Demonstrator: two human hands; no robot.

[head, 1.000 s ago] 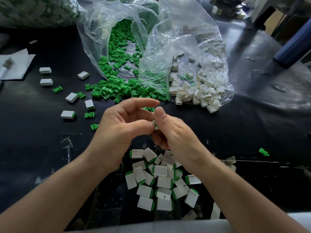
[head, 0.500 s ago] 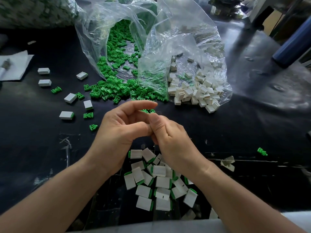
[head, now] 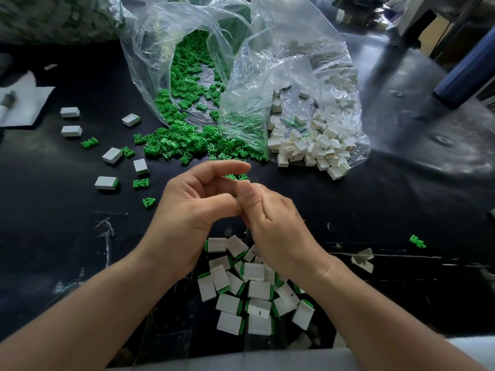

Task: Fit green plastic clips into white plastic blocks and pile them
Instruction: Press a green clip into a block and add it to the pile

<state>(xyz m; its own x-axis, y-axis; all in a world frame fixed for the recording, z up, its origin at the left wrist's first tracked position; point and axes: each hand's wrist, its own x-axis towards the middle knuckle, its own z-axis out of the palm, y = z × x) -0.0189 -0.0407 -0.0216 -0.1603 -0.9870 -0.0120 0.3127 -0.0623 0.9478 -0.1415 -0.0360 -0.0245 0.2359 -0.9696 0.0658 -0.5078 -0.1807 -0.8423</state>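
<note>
Clips (head: 187, 145) are spilling from the left bag beside the loose blocks (head: 310, 148), and you are now pressing your left hand (head: 192, 210) and right hand (head: 270, 218) closer together than a second ago, both pinched on a piece I cannot see, probably seating a clip. Finished blocks (head: 251, 293) are piling just under your wrists, near the front edge of the surface (head: 401, 204), so you are keeping open room to the right for more.

Green clips (head: 184, 145) spill beside white blocks (head: 310, 148); fitted pile (head: 249, 290) nearer.
</note>
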